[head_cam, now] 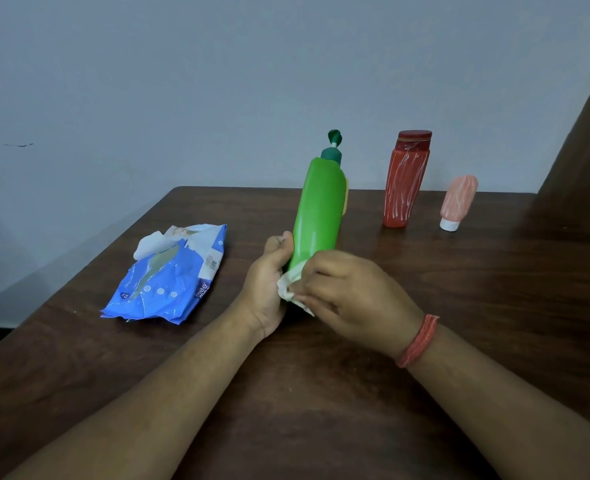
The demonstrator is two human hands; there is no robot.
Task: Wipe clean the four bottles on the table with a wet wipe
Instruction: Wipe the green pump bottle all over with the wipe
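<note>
Wiping the green pump bottle near its base, two bottles waiting at the far edge.

My left hand has its fingers curled round the bottom of the green bottle, tilting it away from me over the middle of the table; my right hand pinches the crumpled wet wipe against the bottle's lower side. I judge this the wiping step on one bottle, the lower part in hand. Next I'd slide the wipe up toward the dark pump head, turning the bottle with the left hand. The red bottle and pink tube stand toward the far right edge; something yellow peeks behind the green one, maybe the fourth. The wipes pack lies near the left edge.
</note>
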